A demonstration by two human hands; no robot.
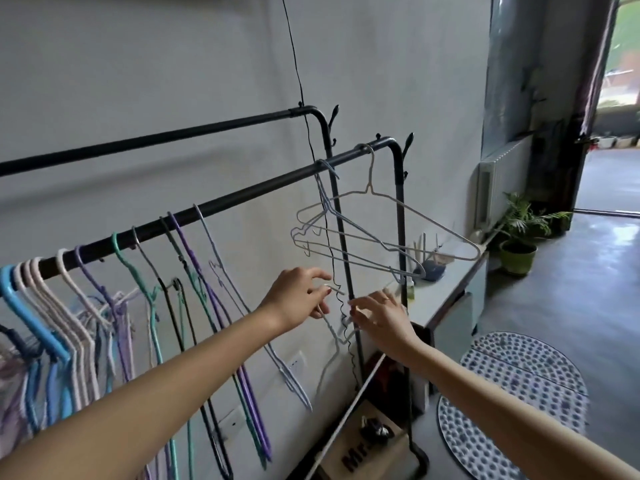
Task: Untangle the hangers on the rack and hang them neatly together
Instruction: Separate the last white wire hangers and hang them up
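A black clothes rack has a front rail (242, 199) that slopes up to the right. Several coloured hangers (114, 306) crowd its left part, some crossed over each other. Near the right end hang a white wire hanger (408, 211) and a blue-grey wire hanger (349, 245), overlapping. Below them my left hand (298, 297) pinches the top of another white wire hanger (334, 344), which is off the rail. My right hand (382, 318) meets that hanger from the right, fingertips on its wire. A black coiled cable (341, 306) hangs down between my hands.
The rack's back rail (156, 137) is bare. A low white bench (457, 282) stands against the wall to the right, with a potted plant (517, 259) beyond it. A spotted mat (512, 407), a cardboard box (363, 448) and a leaning white pole (349, 414) lie below.
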